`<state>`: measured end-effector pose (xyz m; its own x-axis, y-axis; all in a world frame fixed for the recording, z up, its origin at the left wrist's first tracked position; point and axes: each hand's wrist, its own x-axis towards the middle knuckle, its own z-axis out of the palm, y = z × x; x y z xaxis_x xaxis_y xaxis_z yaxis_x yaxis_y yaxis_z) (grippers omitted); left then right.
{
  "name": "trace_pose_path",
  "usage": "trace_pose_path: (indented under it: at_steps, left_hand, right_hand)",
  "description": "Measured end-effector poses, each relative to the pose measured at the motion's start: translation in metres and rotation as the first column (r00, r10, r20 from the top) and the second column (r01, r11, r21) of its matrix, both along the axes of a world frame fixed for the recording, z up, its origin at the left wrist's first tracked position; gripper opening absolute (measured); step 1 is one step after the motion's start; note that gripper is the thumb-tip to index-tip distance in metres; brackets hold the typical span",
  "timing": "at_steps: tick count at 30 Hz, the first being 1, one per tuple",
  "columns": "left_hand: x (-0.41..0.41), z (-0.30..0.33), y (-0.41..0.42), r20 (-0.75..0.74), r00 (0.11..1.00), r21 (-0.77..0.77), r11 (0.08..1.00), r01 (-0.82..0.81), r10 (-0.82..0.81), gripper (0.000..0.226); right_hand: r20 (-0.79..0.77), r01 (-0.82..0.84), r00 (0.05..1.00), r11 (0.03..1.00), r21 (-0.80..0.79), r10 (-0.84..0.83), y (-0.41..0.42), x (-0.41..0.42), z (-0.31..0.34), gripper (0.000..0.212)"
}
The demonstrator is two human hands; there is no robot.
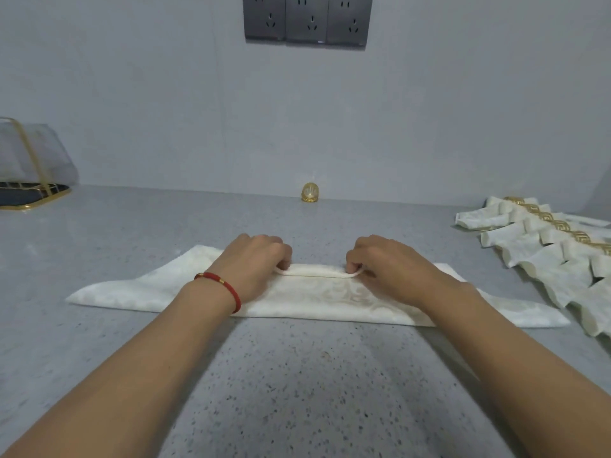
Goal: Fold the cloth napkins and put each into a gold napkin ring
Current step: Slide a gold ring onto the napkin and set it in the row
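A: What lies nearest?

B: Two bare forearms reach out over a speckled grey counter [297,391]. The left wrist wears a red cord bracelet [220,284] with small gold beads.

A: And the hands?

B: Both sit on a cream patterned napkin [317,302], which lies across the counter as a long flat band with pointed ends out to either side. The left hand [256,259] has its fingers curled down and pinches the left end of a small rolled fold along the napkin's far edge. The right hand [385,262] does the same at the fold's right end, thumb and fingers tucked round the cloth. (The fingertips themselves are mostly hidden under the knuckles.) The fold runs between the two hands as a narrow raised ridge.

A: Anything to the right?

B: A row of finished napkins [542,256], cream as well, each gathered in a gold band [555,226]. They overlap one another and run off the right edge, well apart from the hands.

A: Farther back?

B: One gold napkin ring [310,192] stands on the counter against the wall, straight beyond the hands. Far left sits a gold wire stand [31,180] with something pale and sheer behind it. High on the grey wall [132,94] is a dark panel of power sockets [307,19].
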<state>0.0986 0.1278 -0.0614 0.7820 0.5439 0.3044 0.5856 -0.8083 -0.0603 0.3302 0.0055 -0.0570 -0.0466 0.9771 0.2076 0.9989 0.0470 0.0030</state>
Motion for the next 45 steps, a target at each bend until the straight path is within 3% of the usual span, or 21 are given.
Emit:
trace_pose_path:
  at_steps: [3, 7, 10, 12, 16, 19, 22, 25, 27, 31, 33, 37, 45]
  left_hand:
    - [-0.004, 0.004, 0.002, 0.087, 0.996, -0.186, 0.982, -0.008, 0.024, 0.026]
    - [-0.008, 0.001, 0.004, 0.318, 0.941, -0.352, 0.936, 0.005, 0.115, 0.019]
    - [-0.012, 0.0, 0.008, 0.29, 0.947, -0.439, 0.899, 0.006, 0.135, 0.017]
    - [-0.011, -0.002, 0.01, 0.219, 0.966, -0.427, 0.904, -0.031, 0.136, 0.013]
    - [-0.006, -0.003, 0.007, 0.191, 0.972, -0.311, 0.948, -0.073, 0.138, 0.007]
    - [-0.007, 0.003, 0.002, 0.122, 0.989, -0.167, 0.984, -0.059, 0.08, 0.012]
    - [-0.006, 0.009, -0.001, -0.049, 0.999, -0.023, 1.0, 0.012, -0.014, 0.033]
    - [-0.007, 0.015, -0.004, -0.14, 0.989, -0.091, 0.996, 0.025, -0.037, 0.039]
    - [-0.011, 0.018, -0.002, -0.118, 0.993, -0.205, 0.979, -0.005, -0.02, 0.037]
    - [-0.02, 0.021, 0.003, 0.042, 0.999, -0.32, 0.947, -0.007, 0.021, 0.019]
    - [-0.019, 0.019, 0.003, 0.027, 1.0, -0.32, 0.947, 0.011, -0.002, 0.02]
    - [-0.02, 0.012, 0.006, -0.019, 1.0, -0.292, 0.956, -0.002, -0.004, 0.022]
    - [-0.02, 0.007, 0.01, 0.065, 0.998, -0.324, 0.946, 0.01, 0.011, 0.011]
  right_hand:
    - [-0.102, 0.053, 0.993, 0.998, -0.046, -0.058, -0.008, 0.0, -0.002, 0.022]
    - [-0.312, 0.13, 0.946, 0.985, 0.114, -0.088, -0.009, -0.001, -0.014, 0.021]
    - [-0.413, 0.186, 0.906, 0.967, 0.176, -0.099, -0.005, 0.001, -0.022, 0.022]
    - [-0.358, 0.161, 0.928, 0.977, 0.14, -0.101, -0.004, 0.003, -0.025, 0.025]
    - [-0.07, 0.098, 0.994, 0.981, 0.167, -0.087, -0.004, 0.002, -0.022, 0.017]
    - [-0.03, 0.092, 0.996, 0.976, 0.196, -0.087, -0.004, -0.005, -0.017, 0.01]
    - [-0.004, 0.094, 0.996, 0.98, 0.174, -0.094, -0.003, -0.011, -0.013, 0.007]
    - [0.002, 0.096, 0.995, 0.991, 0.095, -0.096, -0.005, -0.013, -0.007, 0.01]
    - [-0.045, 0.105, 0.994, 0.994, 0.032, -0.104, -0.007, -0.011, -0.005, 0.008]
    - [-0.353, 0.116, 0.932, 0.99, 0.076, -0.082, -0.012, -0.005, -0.009, 0.014]
    - [-0.417, 0.131, 0.906, 0.986, 0.098, -0.079, -0.013, -0.002, -0.012, 0.01]
    - [-0.39, 0.127, 0.916, 0.99, 0.063, -0.093, -0.015, 0.0, -0.011, 0.022]
    - [-0.303, 0.16, 0.944, 0.984, 0.082, -0.128, -0.012, -0.007, -0.012, 0.005]
